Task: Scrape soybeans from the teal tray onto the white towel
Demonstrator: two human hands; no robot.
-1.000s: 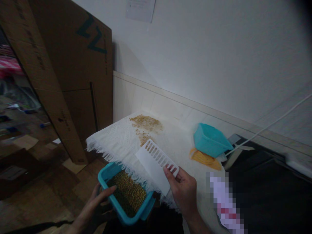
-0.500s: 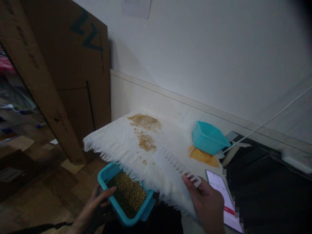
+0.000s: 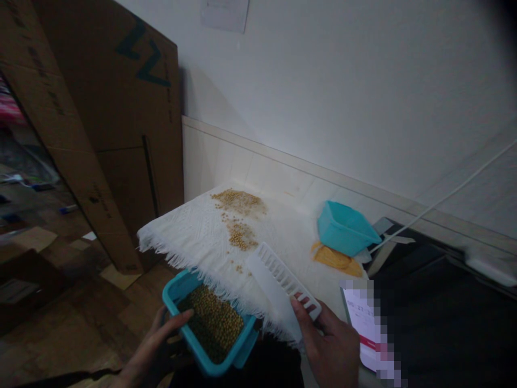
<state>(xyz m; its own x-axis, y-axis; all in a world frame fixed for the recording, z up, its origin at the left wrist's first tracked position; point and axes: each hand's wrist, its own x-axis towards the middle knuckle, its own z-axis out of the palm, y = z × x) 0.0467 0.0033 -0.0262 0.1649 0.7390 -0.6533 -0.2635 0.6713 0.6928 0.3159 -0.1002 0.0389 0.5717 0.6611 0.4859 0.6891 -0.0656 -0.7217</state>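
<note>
My left hand is closed over the left rim of a teal plastic basin, its thumb hooked over the inside edge. Tan beans like soybeans lie in the basin, with a darker greenish part at the left. Between the thumb and fingers of my right hand is a white slotted plastic piece, slanting over the cloth near its fringed edge. Just beyond its far end sits a small patch of loose soybeans. A larger spread of soybeans lies farther back on the white cloth.
At the right on the table stands another teal basin, with a yellow-orange cloth or bag under its front. A phone lies beside my right hand. A large cardboard box rises at the left, and a wall closes the back.
My right hand has drawn the slotted piece a little left and nearer the cloth's fringed edge. The left hand and its basin have hardly moved.
</note>
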